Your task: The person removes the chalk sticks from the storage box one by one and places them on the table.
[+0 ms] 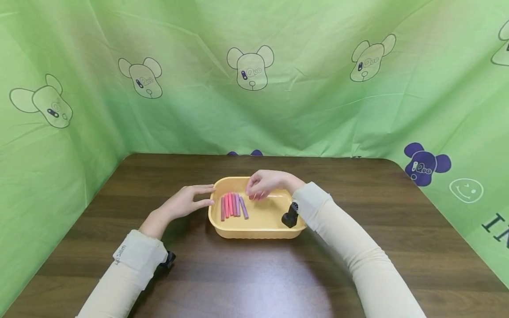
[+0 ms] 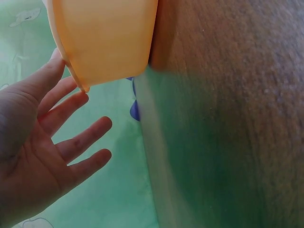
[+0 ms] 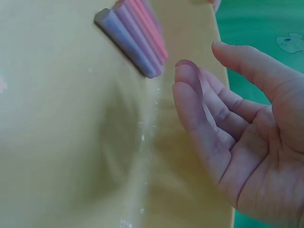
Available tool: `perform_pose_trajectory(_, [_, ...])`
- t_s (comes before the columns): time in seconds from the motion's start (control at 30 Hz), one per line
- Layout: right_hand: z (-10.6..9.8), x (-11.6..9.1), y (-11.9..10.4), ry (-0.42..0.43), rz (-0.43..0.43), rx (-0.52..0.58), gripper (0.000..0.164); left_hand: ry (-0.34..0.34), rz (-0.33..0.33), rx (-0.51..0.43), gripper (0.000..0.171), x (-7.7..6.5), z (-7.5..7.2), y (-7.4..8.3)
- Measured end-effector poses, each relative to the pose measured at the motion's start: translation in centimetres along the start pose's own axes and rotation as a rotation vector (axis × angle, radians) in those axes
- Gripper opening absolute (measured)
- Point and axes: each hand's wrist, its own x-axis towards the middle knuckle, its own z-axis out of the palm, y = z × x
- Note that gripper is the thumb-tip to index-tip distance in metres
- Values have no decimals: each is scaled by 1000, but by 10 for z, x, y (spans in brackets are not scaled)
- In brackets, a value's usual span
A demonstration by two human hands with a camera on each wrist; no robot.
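Note:
A yellow plastic basin [image 1: 256,233] stands on the wooden table. Along its left side lie several chalk sticks [image 1: 231,205] in pinks and purples, side by side in a row; the right-hand purple one is slightly tilted away. My left hand [image 1: 180,201] is at the basin's left end, its thumb and fingertips at the rim; the left wrist view shows the fingers [image 2: 85,137] spread and fairly straight. Over the basin's far side is my right hand [image 1: 267,183], right of the chalk. In the right wrist view its fingers [image 3: 199,128] bend loosely, with nothing between them and the thumb.
The dark wooden table [image 1: 246,278] stretches around the basin. A green printed cloth [image 1: 191,110] hangs behind and at both sides. A black wrist camera [image 1: 291,216] on the right sleeve overlaps the basin's right end in the head view.

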Motion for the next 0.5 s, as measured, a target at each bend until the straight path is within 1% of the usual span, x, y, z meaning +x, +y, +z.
perform_pose_trajectory(0.17, [6, 6, 2, -42, 19, 0, 19, 0, -1, 0, 49, 0, 0, 0])
perform_pose_trajectory(0.5, [18, 18, 6, -66, 96, -2, 11, 2, 1, -3, 48, 0, 0, -1])
